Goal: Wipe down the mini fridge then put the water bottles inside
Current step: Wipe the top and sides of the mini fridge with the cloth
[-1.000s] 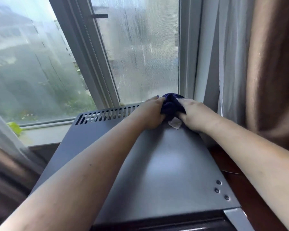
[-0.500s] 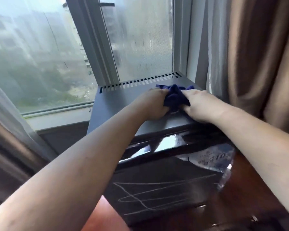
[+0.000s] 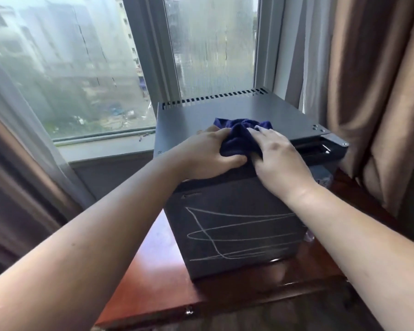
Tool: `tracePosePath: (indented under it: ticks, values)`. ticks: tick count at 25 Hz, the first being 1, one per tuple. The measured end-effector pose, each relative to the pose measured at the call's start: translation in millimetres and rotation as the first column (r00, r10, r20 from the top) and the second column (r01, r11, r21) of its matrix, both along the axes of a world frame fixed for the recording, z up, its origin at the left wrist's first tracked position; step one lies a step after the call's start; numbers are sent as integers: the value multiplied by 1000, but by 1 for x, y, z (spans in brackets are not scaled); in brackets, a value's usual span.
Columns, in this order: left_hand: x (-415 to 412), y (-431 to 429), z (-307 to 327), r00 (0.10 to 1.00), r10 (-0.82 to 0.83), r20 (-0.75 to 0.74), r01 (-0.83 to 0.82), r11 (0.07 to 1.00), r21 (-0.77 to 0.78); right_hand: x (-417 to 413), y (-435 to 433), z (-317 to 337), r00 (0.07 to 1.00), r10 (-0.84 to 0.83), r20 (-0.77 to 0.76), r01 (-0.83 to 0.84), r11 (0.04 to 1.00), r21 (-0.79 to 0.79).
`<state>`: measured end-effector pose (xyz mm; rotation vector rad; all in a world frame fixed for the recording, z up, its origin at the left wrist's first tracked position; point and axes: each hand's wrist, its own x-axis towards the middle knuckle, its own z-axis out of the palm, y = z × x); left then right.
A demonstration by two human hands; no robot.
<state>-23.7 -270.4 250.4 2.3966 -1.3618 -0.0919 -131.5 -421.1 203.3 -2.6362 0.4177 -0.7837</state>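
Note:
A dark grey mini fridge stands on a reddish wooden table, its black door facing me with white scribbled lines on it. A bunched dark blue cloth lies at the front edge of the fridge top. My left hand grips the cloth's left side, thumb curled under it. On the right side of the cloth my right hand presses down, fingers on the fabric. Part of a water bottle shows behind the fridge's right side, mostly hidden.
The wooden table has its front edge close to me, with a small metal fitting. A window and sill are right behind the fridge. Brown curtains hang close on the right and another on the left.
Both hands have drawn the cloth from the back of the fridge top, near the vent slots, to its front edge. The view has pulled back, showing the door and table.

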Motion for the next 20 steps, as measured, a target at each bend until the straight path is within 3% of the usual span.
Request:
tracePosePath:
  ticks: [6, 9, 13, 16, 20]
  values:
    - [-33, 20, -25, 985, 161, 57, -150, 975, -164, -20, 12, -13, 981, 123, 151, -116, 992, -57]
    - [-57, 43, -56, 949, 282, 144, -204, 892, -403, -30, 24, -25, 955, 182, 235, -179, 983, -35]
    - [-75, 47, -87, 874, 443, 201, -255, 769, -586, -32, 32, -49, 911, 254, 326, -251, 967, -52]
    - [-89, 47, -98, 833, 519, 189, -291, 704, -648, -35, 36, -62, 881, 303, 364, -302, 951, -62]
    - [-99, 60, -130, 804, 568, 177, -358, 700, -618, -40, 36, -82, 874, 405, 269, -349, 908, -233]
